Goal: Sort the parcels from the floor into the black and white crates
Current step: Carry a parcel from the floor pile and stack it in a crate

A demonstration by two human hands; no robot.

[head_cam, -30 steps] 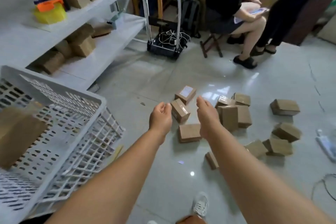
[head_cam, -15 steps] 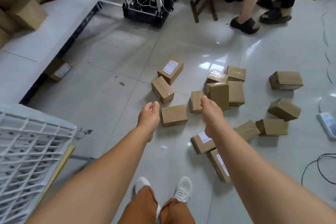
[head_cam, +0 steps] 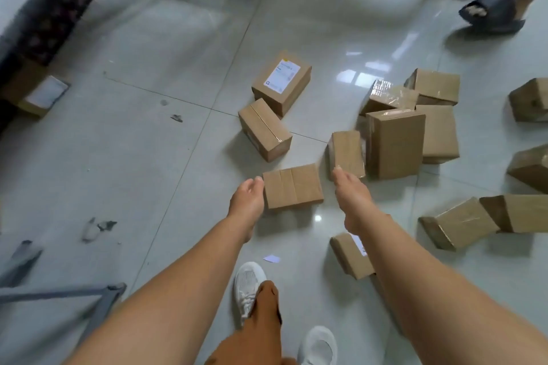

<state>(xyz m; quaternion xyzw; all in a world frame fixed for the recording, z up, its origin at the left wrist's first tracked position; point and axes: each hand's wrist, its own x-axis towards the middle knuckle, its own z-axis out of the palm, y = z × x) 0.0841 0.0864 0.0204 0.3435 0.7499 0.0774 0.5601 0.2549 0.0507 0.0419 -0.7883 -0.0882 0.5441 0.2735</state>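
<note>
i see the flat brown cardboard parcel [head_cam: 292,186] on the floor between my hands, long axis left-right; left hand [head_cam: 246,202] nearer, loosely curled, empty; right hand [head_cam: 351,195] empty too.

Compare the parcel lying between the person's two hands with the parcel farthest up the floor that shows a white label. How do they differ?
The parcel between the hands shows a plain brown top with flap seams; the labelled parcel has a white shipping label facing up. The first lies nearest the left hand and right hand; the second lies beyond, abutting another box. Both are brown cardboard, closed, resting flat on the tiled floor.
</note>
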